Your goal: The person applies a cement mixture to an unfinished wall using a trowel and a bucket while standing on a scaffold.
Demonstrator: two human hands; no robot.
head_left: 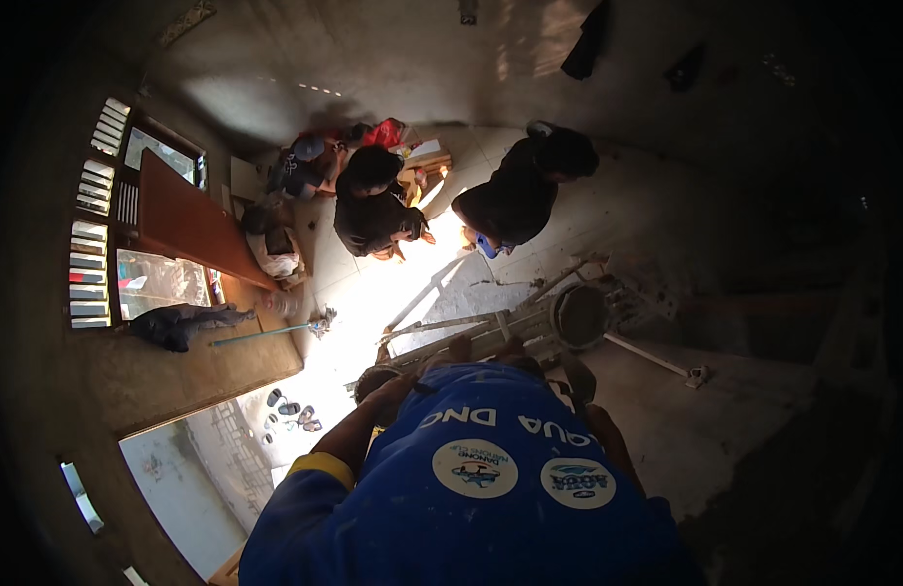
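Note:
My left arm reaches down past my blue shirt point(471, 430), with my left hand point(393, 391) beside the rim of a round bucket point(371, 377). The dim light hides its fingers, so I cannot see whether it grips the bucket. On the other side, my right forearm point(608, 435) shows past the shirt, while the hand itself is mostly hidden. Close to it is a flat, dark grey piece point(578, 375) that I cannot name. My bare feet point(458, 349) stand on a raised platform of wooden slats point(486, 340).
A round tub point(580, 314) sits at the platform's right. A long-handled mop point(266, 334) leans below the open brown door point(193, 220). Two people in dark clothes point(373, 205) stand on the floor ahead, another person point(310, 166) behind them. Several sandals point(290, 410) lie by the doorway.

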